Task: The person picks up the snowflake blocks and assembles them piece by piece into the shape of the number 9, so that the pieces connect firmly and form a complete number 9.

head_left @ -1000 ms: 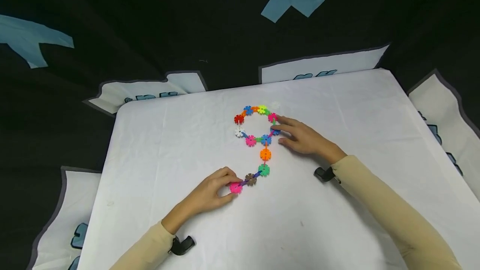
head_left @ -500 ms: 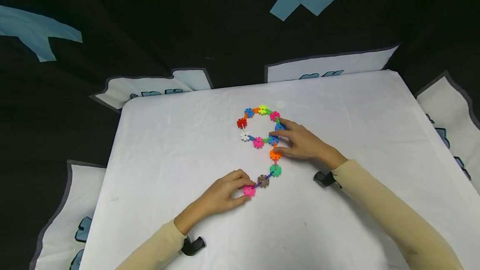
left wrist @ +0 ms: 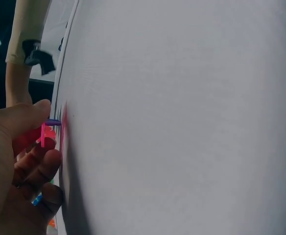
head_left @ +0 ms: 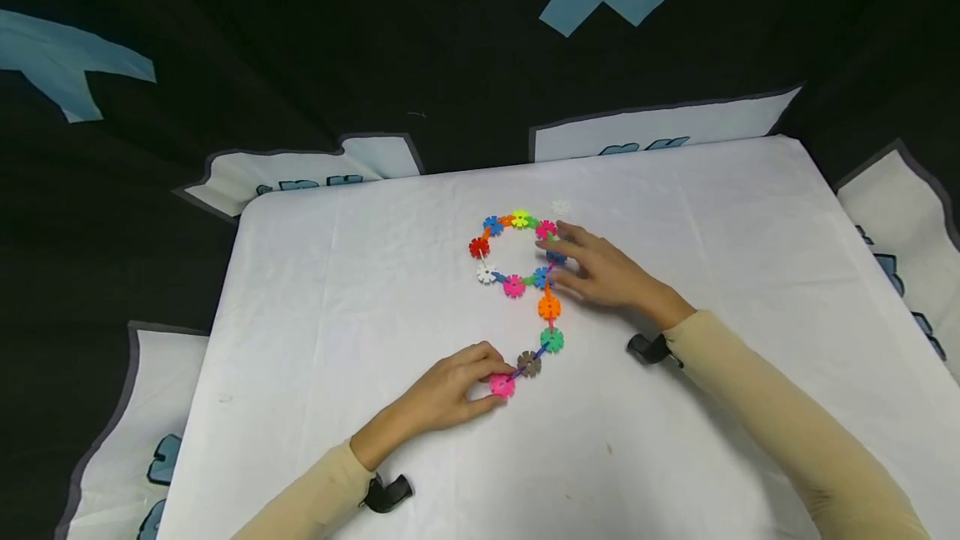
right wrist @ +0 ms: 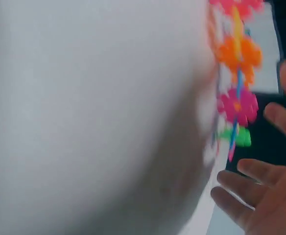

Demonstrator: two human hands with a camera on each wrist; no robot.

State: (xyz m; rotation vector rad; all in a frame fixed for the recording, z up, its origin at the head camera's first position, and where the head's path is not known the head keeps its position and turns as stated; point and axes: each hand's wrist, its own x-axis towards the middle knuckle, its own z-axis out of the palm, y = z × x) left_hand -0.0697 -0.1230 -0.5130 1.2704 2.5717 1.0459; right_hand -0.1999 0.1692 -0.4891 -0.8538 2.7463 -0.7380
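Notched plastic snowflake discs form a joined chain with a ring at the far end, including a red disc [head_left: 478, 247] and a white disc [head_left: 487, 273]. From the ring a tail runs toward the near side: an orange disc [head_left: 549, 307], a green disc [head_left: 552, 340], a brown disc [head_left: 529, 364] and a pink disc [head_left: 502, 387]. My left hand [head_left: 450, 386] pinches that end pink disc between thumb and fingers; the left wrist view shows it edge-on, with a purple disc [left wrist: 53, 122] joined to it. My right hand [head_left: 603, 267], fingers spread, overlaps the ring's right side, partly hiding a blue disc.
A loose, pale, see-through disc [head_left: 560, 207] lies just beyond the ring. Everything rests on a table with a white cloth [head_left: 360, 273]. Dark curtain [head_left: 300, 57] with light-blue shapes hangs past the far edge. Black wrist cameras [head_left: 386, 492] sit under both wrists.
The tail's pink end has shifted right along with my left hand. My right hand went down to the orange disc, then moved back up beside the ring. The head view shifted slightly.
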